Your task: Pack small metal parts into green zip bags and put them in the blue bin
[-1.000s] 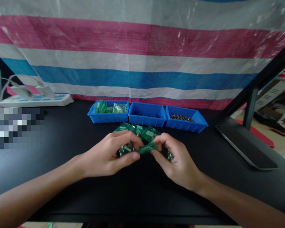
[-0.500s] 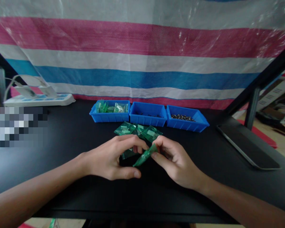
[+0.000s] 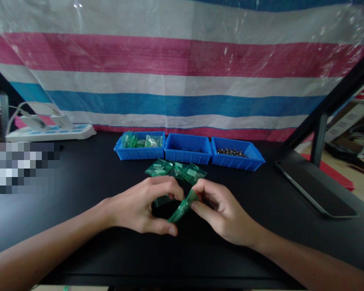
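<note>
At the far left of your desk (image 3: 109,258), a white power strip (image 3: 51,133) carries plugged-in white adapters, and nearer you on that side a pixelated patch hides whatever lies there. Your left hand (image 3: 148,204) comes in from the near left, its thumb and forefinger spread wide around one end of a green packet (image 3: 182,208); you cannot tell from this view whether they touch it. Beyond that hand, the left blue bin (image 3: 139,153) holds green bags and a clear, shiny one. Between bin and hand, overlapping green packets (image 3: 159,167) lie on the desk with pale pieces inside, and another packet (image 3: 163,200) shows partly under your left fingers. The green packet is tilted at the near centre, its upper right end pinched between the thumb and fingers of your right hand (image 3: 226,212). Farther off, the middle blue bin (image 3: 186,156) contains a few small dark pieces, and the right blue bin (image 3: 238,162) beside it holds a heap of shiny metal parts. At the right edge, a dark phone-like slab (image 3: 315,188) lies flat.
</note>
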Demonstrator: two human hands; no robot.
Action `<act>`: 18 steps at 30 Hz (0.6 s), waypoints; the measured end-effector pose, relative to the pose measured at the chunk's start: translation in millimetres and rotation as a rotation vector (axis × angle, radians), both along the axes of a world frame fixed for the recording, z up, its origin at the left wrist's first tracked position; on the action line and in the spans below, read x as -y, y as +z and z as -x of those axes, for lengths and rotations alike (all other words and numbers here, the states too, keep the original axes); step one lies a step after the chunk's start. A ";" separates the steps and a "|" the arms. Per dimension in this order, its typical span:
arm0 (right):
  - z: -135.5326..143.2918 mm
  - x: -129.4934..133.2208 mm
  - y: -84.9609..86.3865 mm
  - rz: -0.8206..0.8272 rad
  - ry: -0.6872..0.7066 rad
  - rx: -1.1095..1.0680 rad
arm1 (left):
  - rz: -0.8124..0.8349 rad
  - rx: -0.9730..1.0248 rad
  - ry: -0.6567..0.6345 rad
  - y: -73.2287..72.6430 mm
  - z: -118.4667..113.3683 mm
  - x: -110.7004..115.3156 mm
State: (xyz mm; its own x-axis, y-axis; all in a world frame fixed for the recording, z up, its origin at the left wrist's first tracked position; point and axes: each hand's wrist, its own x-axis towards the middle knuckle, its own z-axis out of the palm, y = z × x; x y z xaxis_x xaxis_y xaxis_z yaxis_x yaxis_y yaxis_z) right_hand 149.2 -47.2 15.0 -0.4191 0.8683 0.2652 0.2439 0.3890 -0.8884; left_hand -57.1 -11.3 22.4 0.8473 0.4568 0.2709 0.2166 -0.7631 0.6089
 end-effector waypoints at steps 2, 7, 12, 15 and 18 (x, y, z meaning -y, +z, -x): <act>0.8 0.7 -0.1 -0.002 -0.007 0.004 | 0.013 0.008 -0.018 -1.4 0.0 -0.8; 1.7 1.5 -0.8 -0.022 -0.017 0.005 | -0.005 0.012 -0.037 -3.0 0.0 -2.3; 0.6 1.1 -1.8 -0.068 -0.015 0.017 | -0.060 -0.028 -0.050 -3.2 -0.3 -5.2; 0.3 1.0 -2.5 -0.089 -0.017 0.024 | -0.090 -0.066 -0.044 -3.4 -0.3 -6.4; 0.3 1.3 -2.2 -0.112 -0.026 0.027 | -0.113 -0.105 -0.051 -3.3 -0.9 -7.1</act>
